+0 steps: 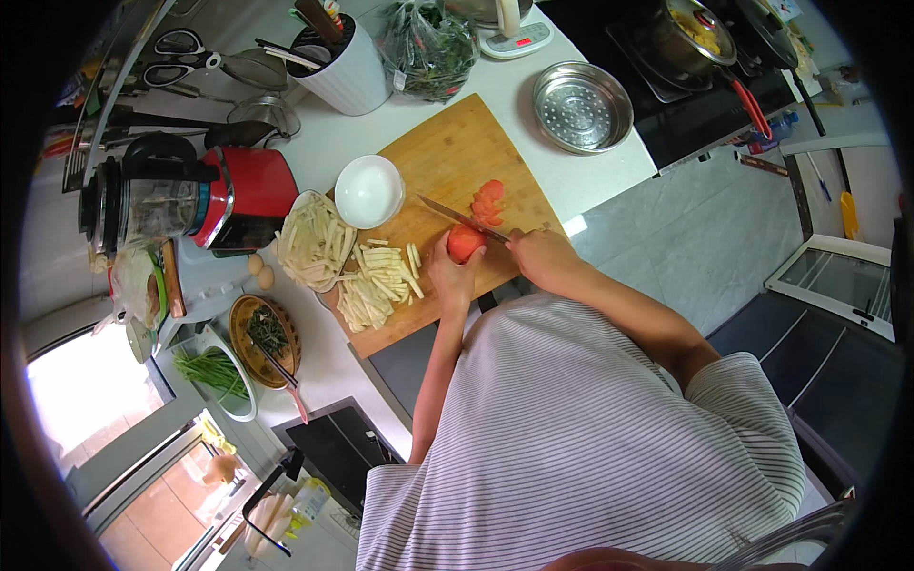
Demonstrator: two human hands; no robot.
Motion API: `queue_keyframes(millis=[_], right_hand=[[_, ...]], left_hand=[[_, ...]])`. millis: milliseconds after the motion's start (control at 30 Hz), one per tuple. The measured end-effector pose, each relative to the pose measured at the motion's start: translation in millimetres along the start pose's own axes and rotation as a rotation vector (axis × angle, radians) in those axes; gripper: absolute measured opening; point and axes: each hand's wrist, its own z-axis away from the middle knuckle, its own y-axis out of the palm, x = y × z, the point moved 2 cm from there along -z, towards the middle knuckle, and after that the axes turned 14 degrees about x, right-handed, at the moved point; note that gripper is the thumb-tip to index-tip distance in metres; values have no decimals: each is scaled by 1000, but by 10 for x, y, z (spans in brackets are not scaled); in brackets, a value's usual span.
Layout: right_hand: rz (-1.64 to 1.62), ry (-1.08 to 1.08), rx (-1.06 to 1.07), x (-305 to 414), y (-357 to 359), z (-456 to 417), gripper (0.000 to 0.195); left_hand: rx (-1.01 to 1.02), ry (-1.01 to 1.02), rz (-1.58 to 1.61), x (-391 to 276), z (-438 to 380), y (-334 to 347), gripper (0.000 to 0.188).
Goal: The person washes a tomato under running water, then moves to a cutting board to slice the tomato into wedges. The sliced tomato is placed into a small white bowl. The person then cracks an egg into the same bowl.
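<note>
My left hand grips a red tomato on the wooden cutting board. In my right hand is the handle of a kitchen knife, whose blade lies along the far side of the tomato. Cut tomato pieces rest on the board just beyond the blade. Left of my hands, pale cut vegetable sticks are heaped at the board's near left corner. A white bowl stands at the board's left edge, beside a plate piled with more pale sticks.
A red blender and two eggs sit on the left. Nearer are a brown bowl with chopsticks and a basket of green vegetables. A perforated steamer pan stands at the right, near a cooktop holding a red-handled pot.
</note>
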Motion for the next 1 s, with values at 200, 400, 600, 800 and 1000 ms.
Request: queue_keyframes(millis=[200,400,600,800,1000], right_hand=[[3,25,56,-64,52,-171,26],[-32,43,68,-83,72,-217,27],[14,51,73,-102,154,-338,27],[40,44,-54,-47,333,-434,26],[-12,2,-144,-123,296,-395,29]], left_hand=[[13,-36,21,29,-20,8,58],[22,-67,71,61,-35,7,57],[40,-70,78,53,-37,5,56],[29,-10,60,90,-42,-12,54],[168,4,446,282,-92,-24,50]])
